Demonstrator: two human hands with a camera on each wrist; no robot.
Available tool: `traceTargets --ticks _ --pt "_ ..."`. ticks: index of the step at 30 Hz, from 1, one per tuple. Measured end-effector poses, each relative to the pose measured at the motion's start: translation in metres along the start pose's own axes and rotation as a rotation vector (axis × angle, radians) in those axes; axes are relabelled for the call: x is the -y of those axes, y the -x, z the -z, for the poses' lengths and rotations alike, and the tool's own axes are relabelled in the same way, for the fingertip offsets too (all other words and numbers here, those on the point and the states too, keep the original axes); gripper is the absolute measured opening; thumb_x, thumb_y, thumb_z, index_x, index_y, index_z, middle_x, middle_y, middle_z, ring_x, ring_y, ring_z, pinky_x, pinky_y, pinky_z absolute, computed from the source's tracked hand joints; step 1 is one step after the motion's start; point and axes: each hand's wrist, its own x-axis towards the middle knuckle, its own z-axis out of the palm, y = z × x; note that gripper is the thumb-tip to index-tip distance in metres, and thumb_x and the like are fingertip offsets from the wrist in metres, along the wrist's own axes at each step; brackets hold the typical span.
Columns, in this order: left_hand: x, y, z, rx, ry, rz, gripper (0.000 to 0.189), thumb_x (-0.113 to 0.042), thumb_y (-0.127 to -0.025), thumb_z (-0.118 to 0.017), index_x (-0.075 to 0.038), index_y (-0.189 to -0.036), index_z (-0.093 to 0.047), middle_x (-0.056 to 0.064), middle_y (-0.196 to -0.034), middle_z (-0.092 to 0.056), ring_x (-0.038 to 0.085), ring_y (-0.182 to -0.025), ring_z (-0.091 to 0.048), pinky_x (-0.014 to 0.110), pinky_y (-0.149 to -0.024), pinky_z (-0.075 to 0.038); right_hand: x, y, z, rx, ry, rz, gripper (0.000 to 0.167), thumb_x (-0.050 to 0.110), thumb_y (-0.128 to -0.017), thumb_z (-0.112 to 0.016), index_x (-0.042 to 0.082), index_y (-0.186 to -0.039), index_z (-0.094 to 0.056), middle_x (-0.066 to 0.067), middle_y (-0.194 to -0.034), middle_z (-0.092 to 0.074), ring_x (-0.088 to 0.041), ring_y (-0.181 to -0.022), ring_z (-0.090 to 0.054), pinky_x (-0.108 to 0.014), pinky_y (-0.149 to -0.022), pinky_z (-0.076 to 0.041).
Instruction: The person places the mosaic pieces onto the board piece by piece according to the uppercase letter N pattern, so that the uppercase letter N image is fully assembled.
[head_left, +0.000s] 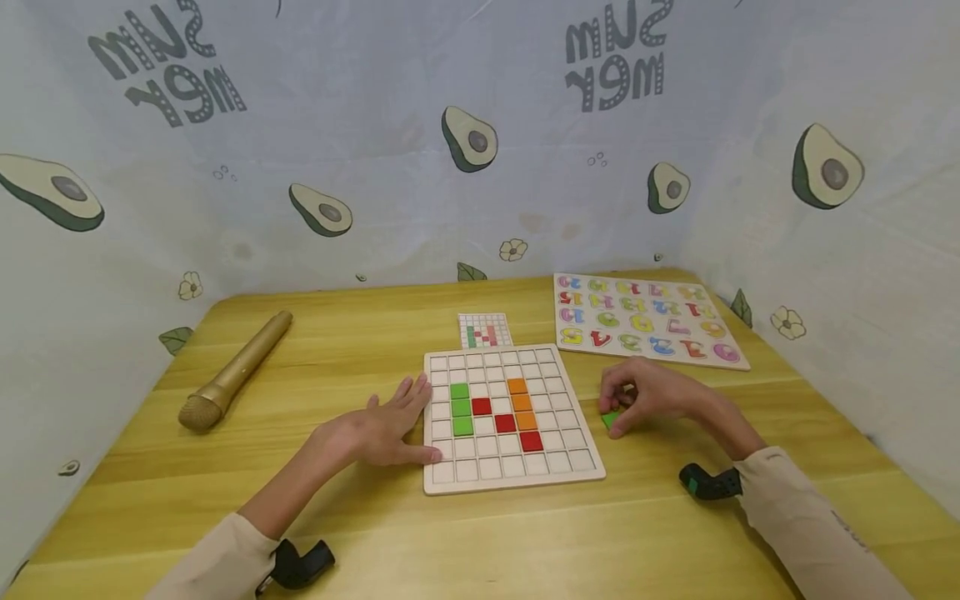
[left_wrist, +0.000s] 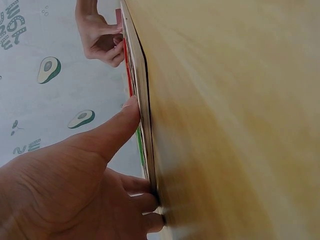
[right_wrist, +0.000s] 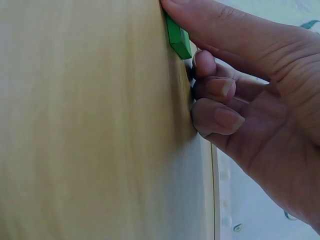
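Observation:
A white wooden grid board [head_left: 472, 472] lies flat on the table, with green, red and orange square tiles in some cells. My left hand [head_left: 384, 429] rests at the board's left edge, fingers spread and thumb on the rim; the left wrist view shows the thumb touching the board's side. To the right of the board, my right hand [head_left: 648, 392] pinches a green tile [head_left: 610, 420] at table level. In the right wrist view the thumb lies over the green tile [right_wrist: 178, 37] and the other fingers curl against the tabletop.
A small pattern card [head_left: 483, 321] lies against the board's far edge. Behind my right hand is a number puzzle board [head_left: 648, 321] with colourful numerals. A gold microphone [head_left: 236, 371] lies on the left. An avocado-print cloth [head_left: 390, 125] surrounds the wooden table [head_left: 525, 542].

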Motion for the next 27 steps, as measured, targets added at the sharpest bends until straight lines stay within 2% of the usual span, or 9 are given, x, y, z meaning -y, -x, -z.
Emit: traceTargets --ticks 3,8,9,15,21,27 --pt "-0.016 0.013 0.009 0.01 0.008 -0.007 0.11 -0.058 -0.102 -0.068 0.0 -0.173 -0.008 0.015 -0.181 0.002 0.033 -0.168 0.001 0.069 -0.129 -0.005 0.001 0.0 0.0 -0.001 -0.007 -0.005 0.02 0.013 -0.083 -0.094 0.011 -0.093 -0.078 -0.005 -0.088 -0.064 -0.012 -0.072 -0.053 -0.024 -0.067 -0.045" --pt "-0.017 0.013 0.01 0.016 0.002 -0.005 0.109 -0.058 -0.103 -0.068 0.0 -0.173 -0.007 0.015 -0.181 0.003 0.033 -0.168 0.001 0.069 -0.129 -0.004 0.002 0.0 0.0 -0.002 -0.002 -0.012 0.02 0.014 -0.083 -0.095 0.011 -0.093 -0.077 -0.005 -0.087 -0.063 -0.011 -0.072 -0.052 -0.024 -0.067 -0.044" --pt "-0.021 0.015 0.012 0.02 0.008 0.003 0.107 -0.054 -0.104 -0.069 0.0 -0.172 -0.008 0.015 -0.181 0.003 0.033 -0.168 0.001 0.068 -0.13 -0.005 0.002 0.0 0.0 -0.002 0.002 -0.016 0.021 0.014 -0.083 -0.095 0.011 -0.093 -0.077 -0.004 -0.087 -0.063 -0.01 -0.072 -0.052 -0.024 -0.067 -0.044" --pt "-0.02 0.015 0.013 0.014 0.0 0.013 0.106 -0.054 -0.104 -0.068 0.0 -0.172 -0.007 0.015 -0.181 0.004 0.033 -0.168 0.002 0.069 -0.129 -0.005 0.002 0.0 0.001 -0.014 0.01 -0.014 0.023 0.016 -0.083 -0.095 0.011 -0.093 -0.076 -0.001 -0.087 -0.063 -0.01 -0.072 -0.052 -0.024 -0.066 -0.044" --pt "-0.018 0.012 0.011 0.034 0.022 0.001 0.108 -0.054 -0.104 -0.068 0.001 -0.172 -0.005 0.016 -0.181 0.006 0.035 -0.167 0.005 0.07 -0.129 -0.002 -0.002 0.001 -0.001 -0.018 -0.007 0.007 0.025 0.016 -0.083 -0.095 0.009 -0.094 -0.074 -0.002 -0.084 -0.063 -0.008 -0.071 -0.051 -0.025 -0.065 -0.044" --pt "-0.001 -0.001 0.006 0.034 0.026 -0.027 0.119 -0.068 -0.099 -0.067 -0.003 -0.173 0.0 0.013 -0.181 0.011 0.035 -0.167 0.01 0.073 -0.126 0.002 -0.005 0.0 0.001 -0.039 0.008 -0.008 0.024 0.017 -0.083 -0.096 0.012 -0.092 -0.074 0.002 -0.079 -0.06 -0.008 -0.07 -0.051 -0.026 -0.064 -0.044"
